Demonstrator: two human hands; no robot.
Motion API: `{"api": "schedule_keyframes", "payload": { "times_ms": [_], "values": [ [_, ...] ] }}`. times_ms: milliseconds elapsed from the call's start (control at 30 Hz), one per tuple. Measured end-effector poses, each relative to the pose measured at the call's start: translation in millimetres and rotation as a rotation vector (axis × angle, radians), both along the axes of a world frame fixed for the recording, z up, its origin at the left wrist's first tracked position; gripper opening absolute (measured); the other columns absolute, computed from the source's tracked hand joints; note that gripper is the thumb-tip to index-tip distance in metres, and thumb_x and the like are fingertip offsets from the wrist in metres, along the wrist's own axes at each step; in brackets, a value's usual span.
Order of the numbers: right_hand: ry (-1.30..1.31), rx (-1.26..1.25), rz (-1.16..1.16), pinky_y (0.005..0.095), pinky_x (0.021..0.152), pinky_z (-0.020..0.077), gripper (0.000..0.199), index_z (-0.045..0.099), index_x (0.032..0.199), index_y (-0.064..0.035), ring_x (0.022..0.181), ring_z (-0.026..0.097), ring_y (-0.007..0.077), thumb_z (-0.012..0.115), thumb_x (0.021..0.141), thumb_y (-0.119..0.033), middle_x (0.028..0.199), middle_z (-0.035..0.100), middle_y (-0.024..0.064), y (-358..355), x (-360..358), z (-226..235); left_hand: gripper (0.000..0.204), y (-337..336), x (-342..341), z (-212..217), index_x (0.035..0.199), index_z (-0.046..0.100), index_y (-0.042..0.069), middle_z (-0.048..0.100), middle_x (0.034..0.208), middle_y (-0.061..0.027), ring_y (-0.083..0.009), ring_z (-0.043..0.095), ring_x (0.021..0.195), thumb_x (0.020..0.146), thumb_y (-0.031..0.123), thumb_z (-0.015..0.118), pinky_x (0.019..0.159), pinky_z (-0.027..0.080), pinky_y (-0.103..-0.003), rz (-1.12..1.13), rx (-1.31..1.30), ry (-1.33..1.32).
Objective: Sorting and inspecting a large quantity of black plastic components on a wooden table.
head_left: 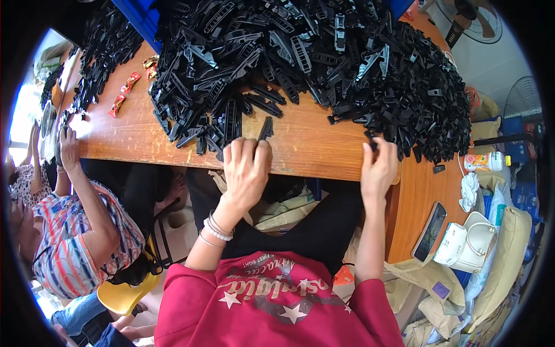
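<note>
"Looking at your left hand (245, 168), I see its fingers bent and close together above the front edge of the worktop (324, 153). A narrow black piece (266, 128) shows just at the tip of your index finger, but I cannot tell if you are gripping it."

"And your right hand (378, 170) is also over the front edge, well apart from the left one. Its thumb and index finger are near each other, at a small black part (370, 134); whether they are clamped on it, I cannot tell you."

"In front of you lies a big heap of long black pieces (214, 92), many of them ribbed. On your right it meets a heap of small black parts (428, 98)."

"On your left, red packets (118, 106) lie on the worktop, and farther left is a person in a striped shirt (87, 237), one hand at the edge."

"To your right, a phone (429, 231) lies on a brown side table (402, 225), and a white handbag (480, 243) is near it"
</note>
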State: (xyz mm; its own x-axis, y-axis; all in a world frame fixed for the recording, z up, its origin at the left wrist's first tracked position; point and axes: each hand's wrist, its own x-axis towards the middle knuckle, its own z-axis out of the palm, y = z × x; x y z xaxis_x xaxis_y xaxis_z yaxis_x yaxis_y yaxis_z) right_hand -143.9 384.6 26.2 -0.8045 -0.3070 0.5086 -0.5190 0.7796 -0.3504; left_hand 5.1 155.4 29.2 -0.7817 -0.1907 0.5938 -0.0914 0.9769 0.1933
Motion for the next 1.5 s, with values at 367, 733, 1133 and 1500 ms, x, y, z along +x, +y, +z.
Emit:
{"api": "schedule_keyframes", "payload": {
  "times_ms": [367,733,1133,1500],
  "values": [
    [-0.605,-0.824,0.303,0.0223,0.064,0.0425,0.017,0.059,0.114,-0.0006,0.074,0.049,0.007,0.05,0.101,-0.005,0.093,0.057,0.0033,-28,36,7,0.023,9,-24,5,0.099,0.066,0.001,0.057,0.095,-0.0102,-0.0296,0.053,0.088,0.077,0.003,0.073,0.079,0.046,-0.038,-0.463,0.504,-0.154],
    [-0.641,-0.347,0.532,0.0278,0.066,0.0436,0.033,0.068,0.111,0.0024,0.074,0.053,0.0165,0.073,0.079,0.004,0.085,0.058,0.007,-17,32,18,0.022,2,-30,4,0.098,0.069,0.001,0.06,0.095,-0.0094,-0.028,0.054,0.088,0.076,0.002,0.073,0.079,0.046,-0.037,-0.504,0.6,-0.196],
    [-0.533,-0.319,0.633,0.0341,0.072,0.0449,0.027,0.072,0.097,0.0026,0.08,0.054,0.0241,0.078,0.07,0.002,0.088,0.058,0.0082,-32,31,20,0.024,11,-34,2,0.097,0.068,0.0,0.061,0.094,-0.0098,-0.0286,0.055,0.088,0.073,0.0,0.072,0.078,0.048,-0.037,-0.573,0.562,-0.129],
    [-0.012,-0.262,0.283,0.039,0.076,0.0475,0.017,0.065,0.099,0.003,0.087,0.059,0.0299,0.068,0.082,0.004,0.097,0.059,0.0122,-32,23,14,0.013,-18,-67,12,0.088,0.058,-0.002,0.053,0.092,-0.0139,-0.0269,0.057,0.086,0.076,0.001,0.063,0.071,0.053,-0.036,-0.233,0.104,-0.188]
  ]
}}
